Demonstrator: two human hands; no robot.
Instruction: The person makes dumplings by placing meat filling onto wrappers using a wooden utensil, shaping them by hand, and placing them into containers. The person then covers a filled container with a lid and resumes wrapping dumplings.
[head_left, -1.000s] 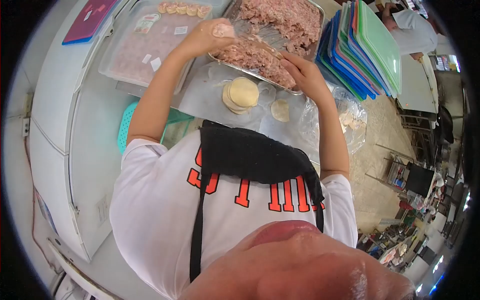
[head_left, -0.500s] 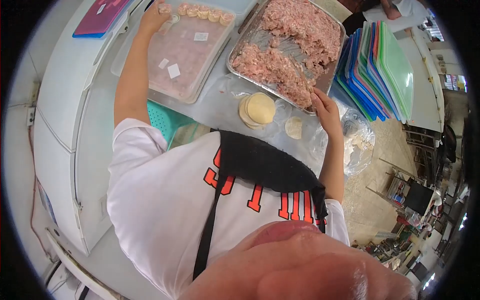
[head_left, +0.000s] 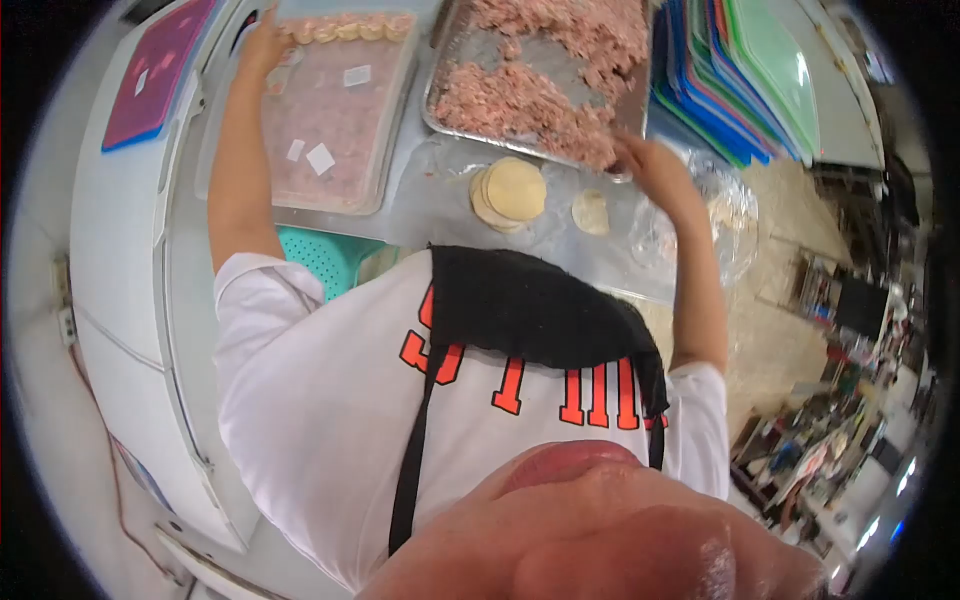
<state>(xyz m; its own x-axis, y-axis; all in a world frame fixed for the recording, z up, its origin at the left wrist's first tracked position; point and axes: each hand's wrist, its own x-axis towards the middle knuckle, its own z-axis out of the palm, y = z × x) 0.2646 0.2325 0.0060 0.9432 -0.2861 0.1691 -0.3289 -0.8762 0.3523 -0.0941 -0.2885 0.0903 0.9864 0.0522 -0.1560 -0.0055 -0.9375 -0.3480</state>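
At the upper left, my left hand [head_left: 262, 50] is at the left end of a row of filled dumplings [head_left: 350, 27] on a clear plastic lid. Its fingers look spread, with nothing plainly between them. The lidded plastic container [head_left: 395, 130] shows pink contents and white labels. My right hand [head_left: 655, 175] is closed at the near right corner of a metal tray [head_left: 432, 100] of minced meat [head_left: 520, 105]; what its fingers hold is hidden and blurred. Between the hands lie a stack of round dough wrappers [head_left: 516, 190] and a single wrapper [head_left: 590, 212].
Coloured plastic lids or sheets [head_left: 740, 80] stand stacked right of the tray. A clear plastic bag [head_left: 735, 215] with pale contents lies at the table's right. A turquoise stool [head_left: 325, 262] is under the front edge. Purple and blue boards [head_left: 160, 75] rest on the white freezer [head_left: 115, 220].
The view has shifted, so the table items appear further up and left. My left hand's fingers have spread by the dumpling row. My right hand stays by the tray corner, its wrist turned.
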